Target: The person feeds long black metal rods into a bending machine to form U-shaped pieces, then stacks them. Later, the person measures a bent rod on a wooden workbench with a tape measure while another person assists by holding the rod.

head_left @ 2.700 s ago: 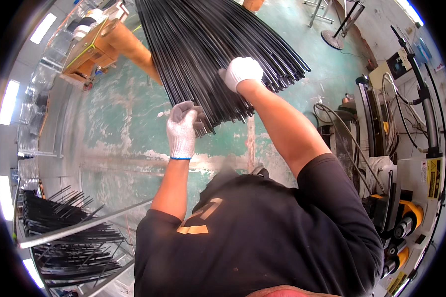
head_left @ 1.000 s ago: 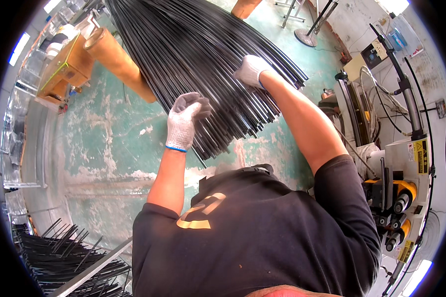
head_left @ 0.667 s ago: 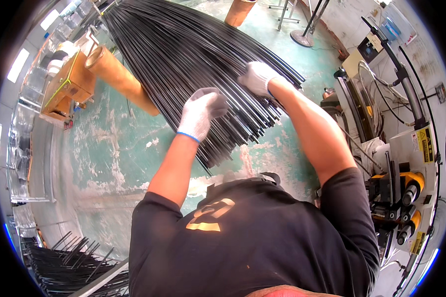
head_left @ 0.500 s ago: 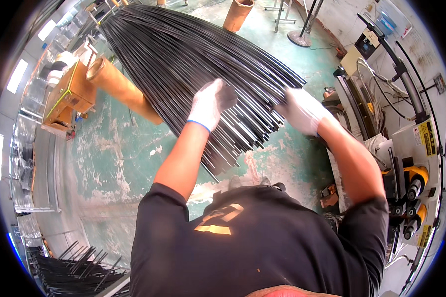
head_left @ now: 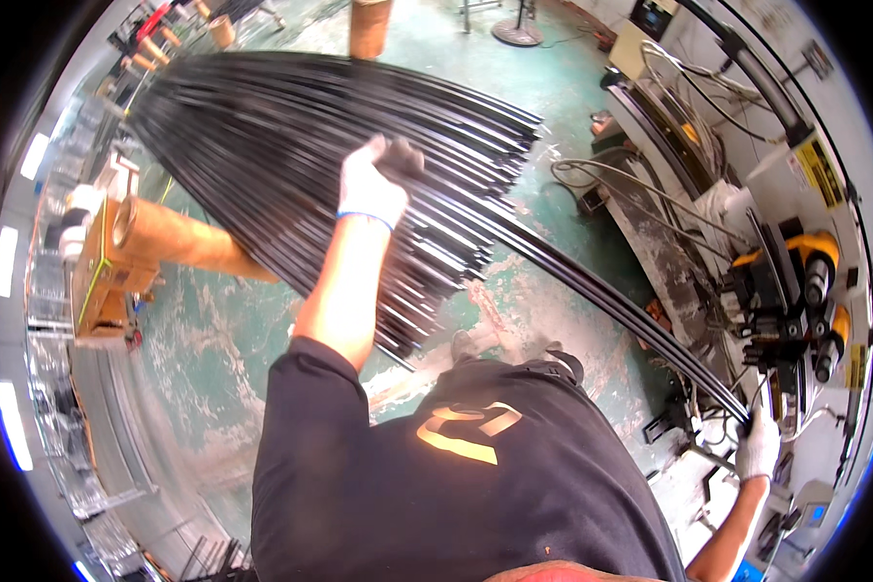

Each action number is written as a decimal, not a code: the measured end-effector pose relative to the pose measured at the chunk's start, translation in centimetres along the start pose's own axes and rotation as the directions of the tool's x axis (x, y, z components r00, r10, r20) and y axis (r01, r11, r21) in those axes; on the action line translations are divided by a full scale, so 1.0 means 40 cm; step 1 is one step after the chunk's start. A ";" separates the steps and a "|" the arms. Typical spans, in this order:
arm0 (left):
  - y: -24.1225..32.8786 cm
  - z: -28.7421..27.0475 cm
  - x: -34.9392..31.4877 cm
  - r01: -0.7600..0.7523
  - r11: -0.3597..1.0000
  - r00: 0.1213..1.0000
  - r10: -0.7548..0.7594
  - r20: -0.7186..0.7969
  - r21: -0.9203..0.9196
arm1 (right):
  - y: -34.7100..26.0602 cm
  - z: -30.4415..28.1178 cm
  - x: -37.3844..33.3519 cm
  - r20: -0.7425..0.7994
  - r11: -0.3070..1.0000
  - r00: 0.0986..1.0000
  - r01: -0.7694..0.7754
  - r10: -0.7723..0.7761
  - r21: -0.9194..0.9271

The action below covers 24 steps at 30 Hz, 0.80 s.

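Black rods (head_left: 301, 165), slim, glossy, ends uneven; several in right hand (head_left: 758, 446).

Looks like an industrial workshop, judging from the worn green-painted floor (head_left: 204, 339), the machine with orange-yellow fittings (head_left: 813, 254) beyond the floor's right edge, and the long black rods (head_left: 262, 126) massed toward its far edge.

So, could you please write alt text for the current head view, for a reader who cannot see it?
A gloved right hand, far out to the right, holds the ends of a few long black rods that reach back to a wide pile of similar ones. The gloved left hand is curled over the pile, above a worn green floor.
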<state>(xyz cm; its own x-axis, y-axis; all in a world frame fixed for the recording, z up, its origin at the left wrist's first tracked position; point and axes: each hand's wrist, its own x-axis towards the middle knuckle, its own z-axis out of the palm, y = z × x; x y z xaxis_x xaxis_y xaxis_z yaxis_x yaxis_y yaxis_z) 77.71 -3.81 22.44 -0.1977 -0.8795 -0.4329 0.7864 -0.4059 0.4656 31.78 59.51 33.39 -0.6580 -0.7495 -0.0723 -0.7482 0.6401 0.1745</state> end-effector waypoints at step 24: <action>-0.919 0.587 -0.465 0.149 0.889 0.628 -0.423 0.653 0.433 | 0.333 0.434 0.125 0.398 -0.851 0.772 0.524 0.495 0.042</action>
<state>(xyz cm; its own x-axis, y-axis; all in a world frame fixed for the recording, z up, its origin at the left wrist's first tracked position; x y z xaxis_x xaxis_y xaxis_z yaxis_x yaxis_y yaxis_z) 38.72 21.64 31.50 -0.8392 -0.5426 0.0355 0.4163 -0.5992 0.6838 17.06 67.22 18.32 -0.9122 -0.1947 -0.3605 0.2884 -0.9301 -0.2275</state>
